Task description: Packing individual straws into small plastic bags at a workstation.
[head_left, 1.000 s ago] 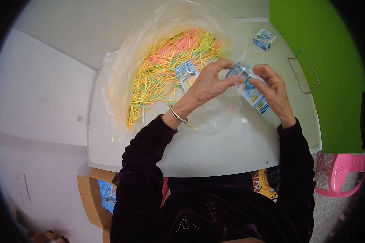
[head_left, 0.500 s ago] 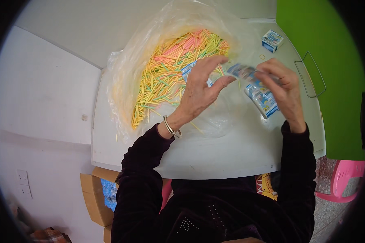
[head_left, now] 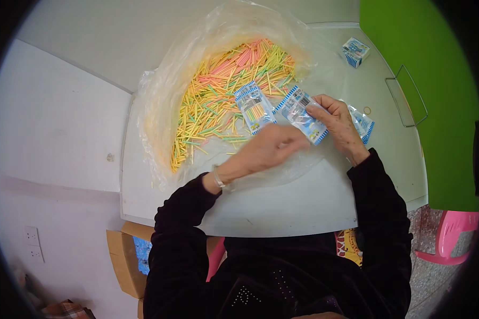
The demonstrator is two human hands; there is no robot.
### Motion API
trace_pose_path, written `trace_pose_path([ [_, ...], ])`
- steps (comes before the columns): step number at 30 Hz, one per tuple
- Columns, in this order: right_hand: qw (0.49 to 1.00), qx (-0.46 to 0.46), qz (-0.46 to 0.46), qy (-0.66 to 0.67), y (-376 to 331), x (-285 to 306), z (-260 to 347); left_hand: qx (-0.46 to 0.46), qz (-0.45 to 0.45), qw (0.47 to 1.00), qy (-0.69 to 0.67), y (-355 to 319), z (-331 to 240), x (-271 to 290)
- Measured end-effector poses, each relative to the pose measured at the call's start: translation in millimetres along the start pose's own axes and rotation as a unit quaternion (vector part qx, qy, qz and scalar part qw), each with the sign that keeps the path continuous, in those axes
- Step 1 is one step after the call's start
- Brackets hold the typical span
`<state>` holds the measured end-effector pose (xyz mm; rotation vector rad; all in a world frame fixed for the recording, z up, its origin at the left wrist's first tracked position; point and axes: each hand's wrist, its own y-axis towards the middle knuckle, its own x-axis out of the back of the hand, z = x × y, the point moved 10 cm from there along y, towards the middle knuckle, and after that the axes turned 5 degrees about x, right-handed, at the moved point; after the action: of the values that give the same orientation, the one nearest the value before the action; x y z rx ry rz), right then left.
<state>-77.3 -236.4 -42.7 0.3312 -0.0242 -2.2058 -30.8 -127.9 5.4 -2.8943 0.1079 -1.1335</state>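
My right hand grips a small blue-and-white plastic packet with striped ends, thumb on top. Just left of it my left hand is blurred by motion and appears to hold its fingers curled; whether anything is in them I cannot make out. Beyond the left hand, similar packets overlap at the edge of a heap of thin pink, yellow and green sticks. The front one shows coloured sticks through its film. Partly hidden behind my right hand lies another blue packet.
A large clear plastic bag spreads around the sticks on the white table. At the back right are a small striped stack of packets, a rubber band and a wire stand. A cardboard box stands below left, a pink chair right.
My right hand has moved left and nearer with a packet, which now lies flat in view. My left hand has drawn back toward me, uncovering the packets by the sticks.
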Motion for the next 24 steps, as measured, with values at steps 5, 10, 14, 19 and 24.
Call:
trace_pose_path([
  [5,0.998,-0.032,0.045,0.008,1,-19,-7,-0.007,-0.285,0.957,0.063,-4,-6,79],
  [10,0.996,-0.017,0.069,-0.055,-3,-22,-7,0.001,-0.25,0.968,-0.012,12,17,58],
  [14,0.994,-0.025,0.076,-0.081,-5,-24,-9,0.005,-0.257,0.966,-0.003,11,23,55],
  [19,0.986,-0.026,0.082,-0.14,-7,-23,-7,-0.015,-0.269,0.963,0.017,13,24,52],
  [24,0.986,-0.037,0.08,-0.143,-8,-23,-11,-0.032,-0.266,0.962,0.049,18,25,50],
])
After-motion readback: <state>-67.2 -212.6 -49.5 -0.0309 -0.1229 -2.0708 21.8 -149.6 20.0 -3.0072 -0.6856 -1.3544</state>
